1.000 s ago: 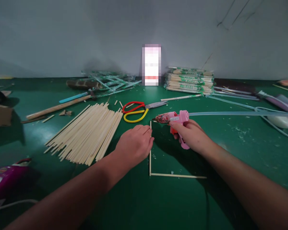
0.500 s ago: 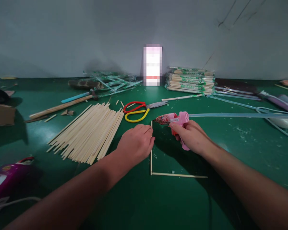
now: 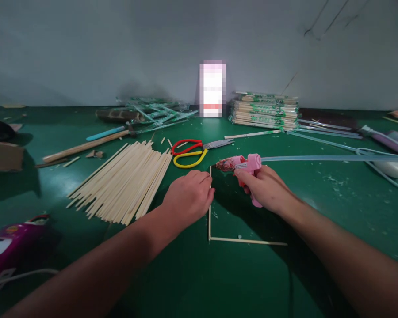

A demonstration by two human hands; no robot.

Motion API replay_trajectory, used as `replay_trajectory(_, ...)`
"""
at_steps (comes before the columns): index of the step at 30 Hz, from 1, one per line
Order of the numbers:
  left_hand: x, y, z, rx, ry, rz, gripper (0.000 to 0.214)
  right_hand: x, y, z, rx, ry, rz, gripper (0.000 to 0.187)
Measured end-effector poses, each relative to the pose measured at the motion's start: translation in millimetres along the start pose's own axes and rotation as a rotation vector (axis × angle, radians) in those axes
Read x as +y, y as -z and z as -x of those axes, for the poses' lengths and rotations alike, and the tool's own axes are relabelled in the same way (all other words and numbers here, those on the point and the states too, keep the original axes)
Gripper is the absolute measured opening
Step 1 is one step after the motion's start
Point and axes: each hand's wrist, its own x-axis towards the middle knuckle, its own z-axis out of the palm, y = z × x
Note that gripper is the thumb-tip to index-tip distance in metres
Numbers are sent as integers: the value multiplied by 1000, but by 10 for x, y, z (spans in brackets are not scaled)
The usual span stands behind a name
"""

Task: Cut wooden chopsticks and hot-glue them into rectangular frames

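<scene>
My right hand point(image 3: 268, 187) is wrapped round a pink hot glue gun point(image 3: 243, 164), its nozzle pointing left. A long clear glue stick point(image 3: 318, 158) runs out of its back to the right. The nozzle tip is at the far end of an upright-running wooden stick point(image 3: 209, 225). My left hand point(image 3: 190, 194) is closed on that stick near its far end; part of the stick is hidden behind the fingers. At its near end, a second wooden stick point(image 3: 248, 241) meets it in a corner and extends right, flat on the green table point(image 3: 199, 282).
Loose wooden sticks point(image 3: 122, 183) lie left of my left hand. Beyond it are red-and-yellow-handled scissors point(image 3: 190, 152). Wrapped chopsticks point(image 3: 265, 110) are stacked by the wall, near a blurred bright screen point(image 3: 212, 88). A purple device point(image 3: 16, 247) sits at left.
Almost nothing differs. The whole view has shifted very slightly; both hands, the glue gun and the sticks keep their places relative to each other.
</scene>
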Motion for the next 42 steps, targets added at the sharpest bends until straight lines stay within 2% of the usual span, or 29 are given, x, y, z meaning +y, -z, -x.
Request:
replay_trajectory(8, 3, 17, -5, -33, 13, 5, 23, 11, 1, -5, 1, -2, 7, 43)
replay_trajectory(14, -9, -12, 11, 6, -4, -2, 24, 4, 12, -10, 4, 3, 14, 43)
replay_trajectory(36, -3, 1, 5, -20, 3, 3, 24, 9, 2, -6, 6, 38, 90, 46)
replay_trajectory(42, -3, -6, 8, -23, 17, -3, 23, 19, 8, -9, 1, 29, 24, 46)
